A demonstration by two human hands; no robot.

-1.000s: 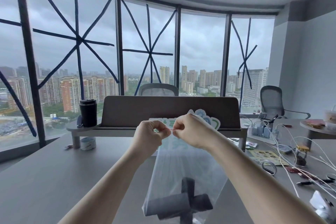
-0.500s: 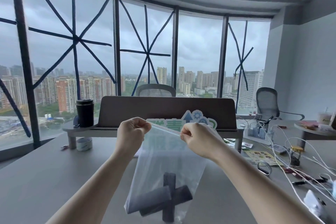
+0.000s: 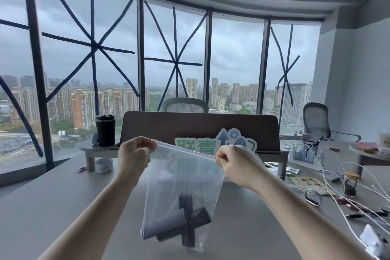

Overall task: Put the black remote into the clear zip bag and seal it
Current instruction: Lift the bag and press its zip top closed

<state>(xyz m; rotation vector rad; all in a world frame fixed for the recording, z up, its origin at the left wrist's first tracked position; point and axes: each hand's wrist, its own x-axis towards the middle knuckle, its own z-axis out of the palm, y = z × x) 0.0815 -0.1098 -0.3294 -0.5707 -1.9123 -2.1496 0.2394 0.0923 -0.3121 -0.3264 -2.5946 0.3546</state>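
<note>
Both hands, left hand [image 3: 135,154] and right hand [image 3: 234,161], pinched the clear zip bag [image 3: 183,186] holding black remotes [image 3: 187,221]; sign [image 3: 215,143] at twelve o'clock read "联青".

The clear zip bag [image 3: 183,177] looks like thin, slightly frosted plastic film with soft creases, the dark objects [image 3: 185,224] inside it look matt, the worktop [image 3: 52,207] is smooth matt grey, and the black cup [image 3: 105,130] near its far-left edge shows a faint sheen.
</note>
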